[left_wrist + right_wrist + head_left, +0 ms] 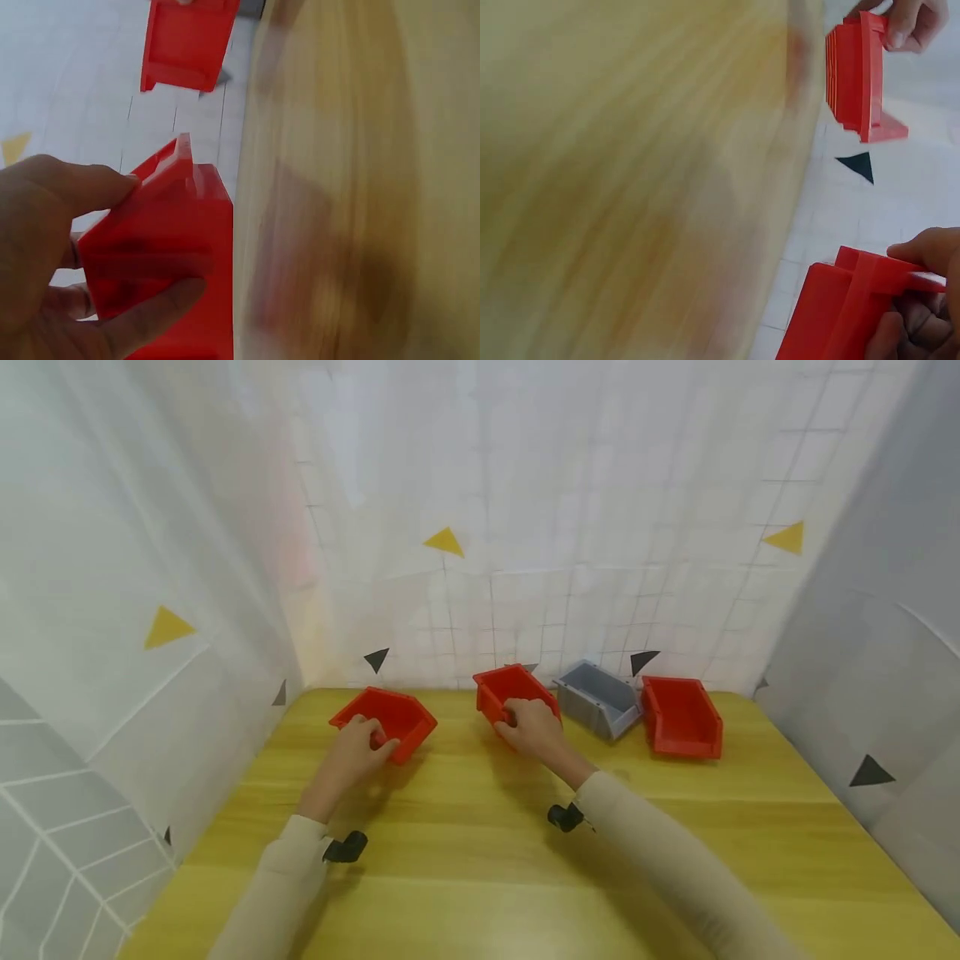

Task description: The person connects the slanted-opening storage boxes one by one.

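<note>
The left red bin (399,714) and middle red bin (516,682) hang above the table (450,860); your left hand (351,753) pinches one's near side, your right hand (537,731) the other's, fingers curled. Best hold both level, the middle one clear of the gray bin (596,687) at its right.

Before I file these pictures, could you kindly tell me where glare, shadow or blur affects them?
Head view: pale glare on the near tabletop, soft shadow beside the right sleeve; left wrist view: tabletop grain smeared, the red bin in the left hand clearer; right wrist view: tabletop streaked and soft, the dark triangle on the white backdrop crisper.
</note>
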`<state>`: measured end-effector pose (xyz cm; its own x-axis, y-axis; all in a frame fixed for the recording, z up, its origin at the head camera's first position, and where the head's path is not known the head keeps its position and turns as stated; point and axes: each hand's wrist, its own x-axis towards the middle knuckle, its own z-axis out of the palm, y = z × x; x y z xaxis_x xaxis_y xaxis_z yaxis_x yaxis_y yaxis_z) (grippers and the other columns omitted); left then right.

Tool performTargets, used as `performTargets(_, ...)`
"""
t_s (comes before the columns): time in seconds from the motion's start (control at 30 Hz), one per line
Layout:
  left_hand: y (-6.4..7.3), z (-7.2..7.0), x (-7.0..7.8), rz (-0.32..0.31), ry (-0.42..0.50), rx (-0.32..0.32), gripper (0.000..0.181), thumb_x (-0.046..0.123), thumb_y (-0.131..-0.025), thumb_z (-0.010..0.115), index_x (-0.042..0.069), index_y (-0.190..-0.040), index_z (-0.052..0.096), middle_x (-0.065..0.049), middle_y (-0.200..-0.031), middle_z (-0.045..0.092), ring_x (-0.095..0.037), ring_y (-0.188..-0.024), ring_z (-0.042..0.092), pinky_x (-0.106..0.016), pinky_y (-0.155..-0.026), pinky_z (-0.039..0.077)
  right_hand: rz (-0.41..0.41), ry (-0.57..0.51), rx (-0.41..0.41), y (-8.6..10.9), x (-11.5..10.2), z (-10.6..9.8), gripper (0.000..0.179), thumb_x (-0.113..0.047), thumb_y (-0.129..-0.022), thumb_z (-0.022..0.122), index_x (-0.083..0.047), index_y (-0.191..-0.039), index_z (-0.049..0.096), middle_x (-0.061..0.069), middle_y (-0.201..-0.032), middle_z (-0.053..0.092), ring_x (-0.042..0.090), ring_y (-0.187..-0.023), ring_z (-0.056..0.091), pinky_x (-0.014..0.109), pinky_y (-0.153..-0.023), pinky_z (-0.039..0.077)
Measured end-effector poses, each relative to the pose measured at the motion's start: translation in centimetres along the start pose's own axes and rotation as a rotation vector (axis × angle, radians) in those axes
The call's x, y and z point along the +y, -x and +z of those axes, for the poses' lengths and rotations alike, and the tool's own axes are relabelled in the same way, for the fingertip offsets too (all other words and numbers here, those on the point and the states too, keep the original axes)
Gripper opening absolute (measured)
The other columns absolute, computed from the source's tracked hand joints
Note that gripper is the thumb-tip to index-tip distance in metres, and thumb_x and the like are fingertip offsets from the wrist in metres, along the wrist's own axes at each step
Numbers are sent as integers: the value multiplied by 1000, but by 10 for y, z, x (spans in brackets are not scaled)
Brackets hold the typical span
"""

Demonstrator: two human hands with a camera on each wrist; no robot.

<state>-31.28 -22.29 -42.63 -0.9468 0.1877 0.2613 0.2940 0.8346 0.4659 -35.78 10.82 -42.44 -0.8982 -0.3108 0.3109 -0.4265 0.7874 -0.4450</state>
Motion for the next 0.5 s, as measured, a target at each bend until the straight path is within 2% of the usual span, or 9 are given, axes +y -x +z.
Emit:
performTargets(0.07, 5, 4, 8, 38, 12, 5, 23, 22, -94, 77, 6, -88, 62, -9, -92, 54, -26, -81, 53, -36, -69, 53, -21, 10, 14, 9, 1, -3, 11, -19, -93, 75, -9, -93, 69, 2, -84, 69, 24, -78, 61, 38, -75, 57)
performTargets(0.3, 22, 20, 31, 154, 63, -57, 23, 21, -93, 78, 10, -85, 61, -4, -91, 53, -21, -80, 51, -31, -67, 51, -36, -16, 61, 45, -4, -7, 12, -14, -90, 75, -10, -85, 65, -3, -72, 63, 19, -64, 58, 32, -62, 57)
performTargets(0.5, 33, 26, 47, 213, 75, -64, 23, 19, -91, 80, 13, -82, 60, -1, -89, 51, -18, -75, 51, -32, -65, 51, -63, 2, 98, 71, -11, -10, 19, -11, -88, 75, -11, -79, 59, -5, -61, 52, 15, -54, 51, 29, -53, 50)
